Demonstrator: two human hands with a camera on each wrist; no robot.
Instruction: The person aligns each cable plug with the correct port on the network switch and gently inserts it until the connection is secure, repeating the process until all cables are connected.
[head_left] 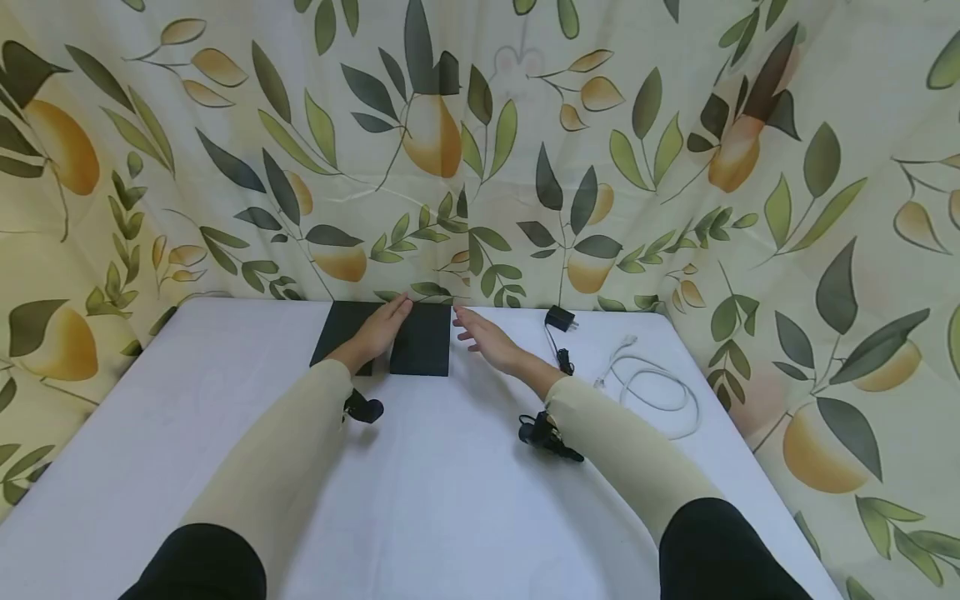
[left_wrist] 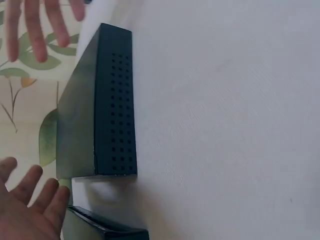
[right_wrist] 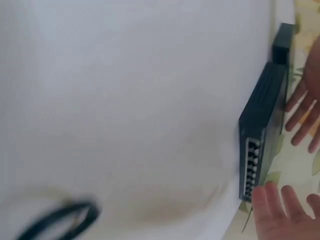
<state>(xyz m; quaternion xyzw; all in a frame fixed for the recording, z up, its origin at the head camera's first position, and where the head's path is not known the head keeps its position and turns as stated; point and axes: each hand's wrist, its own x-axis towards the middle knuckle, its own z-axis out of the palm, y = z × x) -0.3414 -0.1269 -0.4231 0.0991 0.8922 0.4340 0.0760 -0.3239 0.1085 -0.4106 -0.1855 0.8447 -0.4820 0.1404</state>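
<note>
A black network switch lies flat near the back of the white table, to the left of my right hand. A row of ports shows along one end, and small square vents cover another side. To its left lies a second dark, flat box, with a narrow gap between the two. My left hand hovers over that gap, overlapping the second box in the head view. Both hands have extended, spread fingers and hold nothing. In the right wrist view, my right fingertips are close to the port end.
A black power adapter with a bundled cord lies right of my right hand. Farther right is a loosely coiled white cable. A leaf-and-fruit patterned curtain hangs right behind the table's back edge.
</note>
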